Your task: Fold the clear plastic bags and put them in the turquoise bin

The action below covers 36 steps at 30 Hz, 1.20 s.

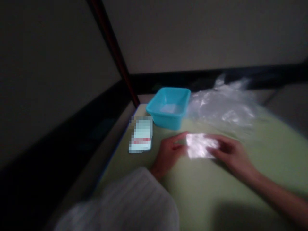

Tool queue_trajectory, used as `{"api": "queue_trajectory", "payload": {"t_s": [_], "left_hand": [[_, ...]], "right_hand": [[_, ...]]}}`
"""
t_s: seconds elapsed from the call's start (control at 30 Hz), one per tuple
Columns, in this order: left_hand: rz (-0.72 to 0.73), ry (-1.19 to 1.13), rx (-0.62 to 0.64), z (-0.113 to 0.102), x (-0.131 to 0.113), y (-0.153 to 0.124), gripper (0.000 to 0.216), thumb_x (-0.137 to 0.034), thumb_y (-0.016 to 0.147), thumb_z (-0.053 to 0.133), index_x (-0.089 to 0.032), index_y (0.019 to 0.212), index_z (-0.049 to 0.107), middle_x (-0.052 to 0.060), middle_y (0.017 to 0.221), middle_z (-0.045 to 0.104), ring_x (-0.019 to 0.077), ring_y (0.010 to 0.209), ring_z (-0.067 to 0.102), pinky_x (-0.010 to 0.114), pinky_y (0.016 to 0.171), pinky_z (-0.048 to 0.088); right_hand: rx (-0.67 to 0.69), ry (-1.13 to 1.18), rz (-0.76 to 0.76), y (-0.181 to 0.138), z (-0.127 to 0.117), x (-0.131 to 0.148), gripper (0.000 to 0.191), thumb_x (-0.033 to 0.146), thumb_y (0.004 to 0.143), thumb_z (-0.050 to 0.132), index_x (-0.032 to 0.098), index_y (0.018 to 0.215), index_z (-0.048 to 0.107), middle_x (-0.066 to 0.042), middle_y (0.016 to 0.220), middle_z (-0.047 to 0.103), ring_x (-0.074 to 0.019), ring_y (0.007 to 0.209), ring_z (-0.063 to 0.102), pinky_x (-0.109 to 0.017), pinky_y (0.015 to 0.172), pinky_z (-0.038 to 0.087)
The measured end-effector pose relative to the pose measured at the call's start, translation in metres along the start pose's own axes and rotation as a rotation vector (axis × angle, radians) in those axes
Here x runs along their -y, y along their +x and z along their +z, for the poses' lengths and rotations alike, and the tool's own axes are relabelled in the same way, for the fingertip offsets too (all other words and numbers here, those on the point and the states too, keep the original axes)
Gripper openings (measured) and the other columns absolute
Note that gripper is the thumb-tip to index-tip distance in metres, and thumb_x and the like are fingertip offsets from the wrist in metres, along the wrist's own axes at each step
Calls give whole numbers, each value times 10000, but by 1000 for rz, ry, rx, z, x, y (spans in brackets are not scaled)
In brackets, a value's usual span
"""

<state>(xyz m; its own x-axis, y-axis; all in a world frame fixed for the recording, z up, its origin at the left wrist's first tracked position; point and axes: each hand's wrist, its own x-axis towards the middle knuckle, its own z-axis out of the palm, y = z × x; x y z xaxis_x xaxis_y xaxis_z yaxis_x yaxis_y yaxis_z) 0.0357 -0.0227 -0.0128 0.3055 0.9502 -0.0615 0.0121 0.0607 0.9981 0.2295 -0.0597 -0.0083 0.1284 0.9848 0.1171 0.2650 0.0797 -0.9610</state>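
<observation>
A small, shiny, whitish plastic packet is held up over the green surface between my two hands. My right hand pinches its right side, thumb in front and fingers behind. At the left edge, the thumb and forefinger of my left hand close on it. Blur hides the exact fingertip contact and whatever the packet contains. Just beyond my hands stands a turquoise plastic basin, with a pale flat piece lying inside.
Right of the basin lies a large crumpled clear plastic bag. A pixelated, phone-like flat object rests on the green tabletop at left. Grey striped cloth covers the near left. A wall rises behind.
</observation>
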Motion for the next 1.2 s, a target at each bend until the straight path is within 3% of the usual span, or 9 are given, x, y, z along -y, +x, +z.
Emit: {"api": "queue_trajectory", "payload": {"t_s": [0.13, 0.23, 0.3, 0.53, 0.63, 0.9, 1.07, 1.2], "left_hand": [[78, -105, -108, -6, -1, 7, 344, -234, 708, 716, -161, 1044, 692, 33, 785, 711, 122, 633, 612, 183, 498, 413], [98, -291, -215, -14, -8, 14, 304, -246, 710, 728, -177, 998, 662, 49, 1034, 688, 130, 749, 649, 174, 515, 427], [82, -431, -260, -20, -13, 19, 281, -212, 721, 716, -179, 988, 636, 46, 1085, 665, 136, 813, 653, 181, 553, 445], [16, -834, -233, -37, -18, 33, 98, -97, 782, 623, -159, 855, 601, 22, 912, 667, 121, 868, 643, 225, 742, 458], [-27, -902, -190, -38, -15, 37, 56, -101, 811, 595, -155, 826, 592, 29, 901, 655, 127, 885, 639, 233, 771, 452], [-18, -962, -191, -34, -11, 44, 89, -102, 830, 584, -161, 765, 565, 30, 876, 643, 143, 891, 637, 252, 801, 453], [-25, -957, -224, -35, -12, 34, 105, -138, 774, 672, -164, 756, 573, 15, 845, 655, 141, 848, 644, 254, 769, 462], [28, -907, -265, -33, -14, 24, 186, -186, 693, 766, -172, 748, 589, -7, 815, 663, 138, 799, 644, 272, 761, 477]], "right_hand": [[-9, -6, 6, -1, -1, 0, 275, 273, 640, 701, 208, 906, 730, 44, 498, 496, -97, 434, 401, -217, 391, 324], [3, -43, 4, -1, -1, -1, 280, 288, 655, 690, 211, 921, 733, 54, 478, 436, -92, 420, 357, -213, 377, 286], [8, -75, -3, -2, -1, -2, 287, 300, 668, 682, 216, 938, 733, 57, 470, 414, -92, 414, 346, -210, 371, 278], [-2, -173, -116, 0, -2, -18, 262, 336, 702, 665, 256, 941, 738, 36, 458, 481, -121, 400, 407, -228, 346, 333], [43, -212, -184, 4, -6, -27, 253, 341, 722, 659, 279, 954, 740, -3, 541, 610, -160, 435, 510, -245, 335, 381], [42, -271, -272, 10, -10, -32, 257, 320, 715, 665, 295, 956, 751, -37, 689, 715, -223, 554, 640, -272, 370, 481], [28, -262, -219, 10, -12, -28, 248, 332, 699, 692, 288, 936, 752, -36, 753, 728, -220, 604, 653, -260, 397, 485], [-71, -185, -153, 11, -15, -25, 247, 372, 696, 704, 287, 925, 742, -32, 844, 737, -223, 675, 664, -264, 453, 505]]}}
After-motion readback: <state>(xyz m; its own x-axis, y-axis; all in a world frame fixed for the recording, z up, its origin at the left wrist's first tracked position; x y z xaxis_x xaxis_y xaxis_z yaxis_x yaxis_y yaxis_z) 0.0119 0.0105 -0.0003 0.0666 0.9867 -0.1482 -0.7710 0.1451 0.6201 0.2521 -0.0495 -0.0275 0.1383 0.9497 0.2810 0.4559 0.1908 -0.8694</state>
